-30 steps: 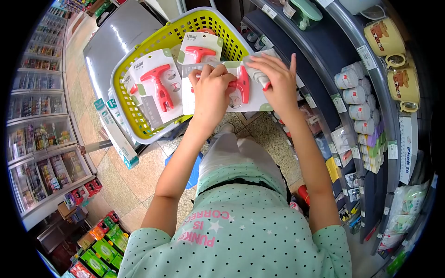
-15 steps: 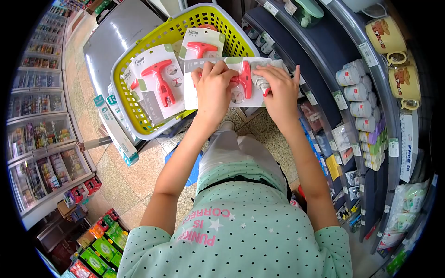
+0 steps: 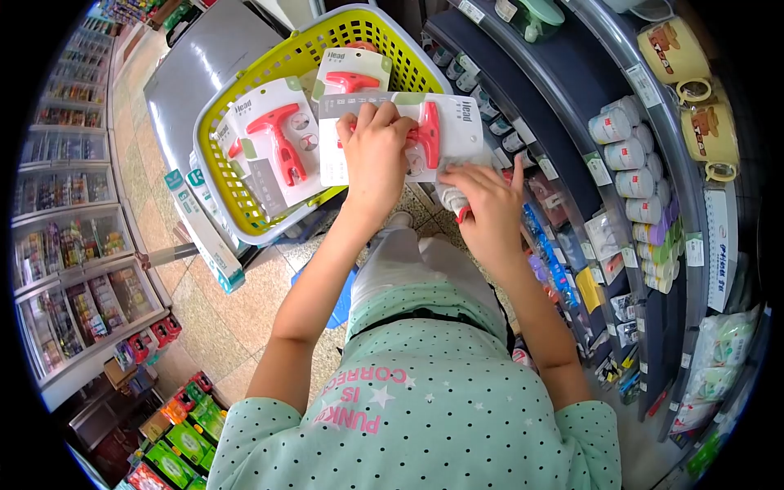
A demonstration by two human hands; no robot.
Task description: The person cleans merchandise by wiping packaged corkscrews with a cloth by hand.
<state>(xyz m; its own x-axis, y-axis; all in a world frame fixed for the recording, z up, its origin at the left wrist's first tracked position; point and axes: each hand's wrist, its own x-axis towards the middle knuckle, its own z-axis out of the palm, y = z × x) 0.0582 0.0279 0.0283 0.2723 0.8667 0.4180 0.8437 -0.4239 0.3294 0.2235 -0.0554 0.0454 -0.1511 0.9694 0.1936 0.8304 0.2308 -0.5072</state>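
Observation:
My left hand (image 3: pixel 376 151) is closed on a white-and-grey card pack (image 3: pixel 453 126) that carries a red T-shaped tool, its exact kind unclear. The pack lies sideways over the near right rim of a yellow-green basket. Just below the pack's right end, my right hand (image 3: pixel 483 196) is closed round a bunched grey cloth (image 3: pixel 450 196) with a bit of red at its edge. Two similar carded red tools rest in the basket: one pack (image 3: pixel 278 151) leans at the left, and another pack (image 3: pixel 353 72) is behind my left hand.
The yellow basket (image 3: pixel 214 184) stands before me beside a grey metal surface (image 3: pixel 196 77). Long teal-and-white boxes (image 3: pixel 202 233) are at its left. Curved shelves on the right hold white rolled goods (image 3: pixel 629 155) and cream mugs (image 3: pixel 674 53). Drawers of small goods line the left.
My right hand and the grey cloth have moved down, off the pack's right end, so its printing now shows. My left hand stays on the pack, which has shifted slightly.

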